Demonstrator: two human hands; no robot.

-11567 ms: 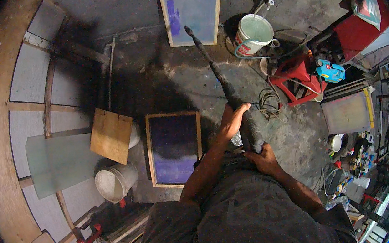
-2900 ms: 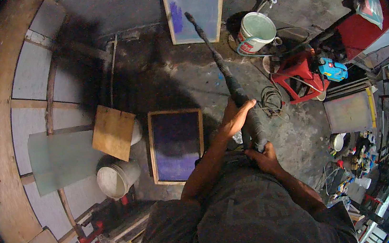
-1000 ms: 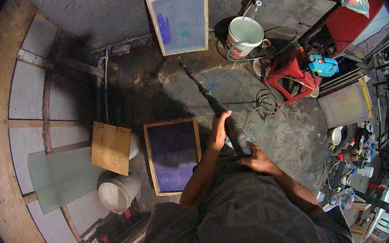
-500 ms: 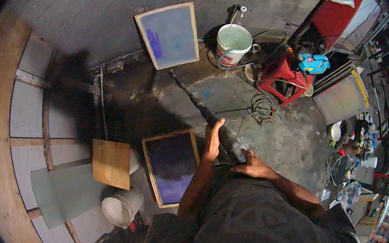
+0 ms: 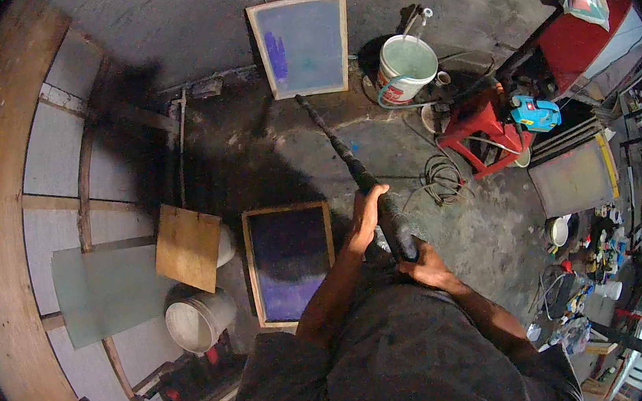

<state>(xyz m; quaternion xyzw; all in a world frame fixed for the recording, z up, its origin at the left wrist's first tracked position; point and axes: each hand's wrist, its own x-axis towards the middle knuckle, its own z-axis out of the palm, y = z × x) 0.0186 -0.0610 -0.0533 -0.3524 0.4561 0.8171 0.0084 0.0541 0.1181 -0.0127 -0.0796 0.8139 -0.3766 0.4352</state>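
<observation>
A long black spray lance (image 5: 347, 159), like that of a pressure washer, slants from my body toward the far wall. My left hand (image 5: 366, 215) wraps round its thick middle, and my right hand (image 5: 426, 266) grips its rear end, where a trigger cannot be made out. Beyond the tip, a wood-framed screen (image 5: 309, 47) leans upright on the wall, with a purple patch at the left of its pale mesh. A second framed screen (image 5: 290, 263), dark purple, stands left of my left forearm, partly in shadow. No spray is visible at the nozzle.
Near the wall stands a white bucket of water (image 5: 409, 60) with a hose. Right of it a blue pressure washer (image 5: 536, 113) rests on a red stool (image 5: 479, 131), beside coiled hose (image 5: 443, 176). A wooden board (image 5: 188, 247) and a pale bucket (image 5: 190, 327) are at left. Clutter lines the right.
The view has shifted, so the surroundings sit a little further right and higher. Both hands keep their hold on the lance, which still points toward the leaning screen.
</observation>
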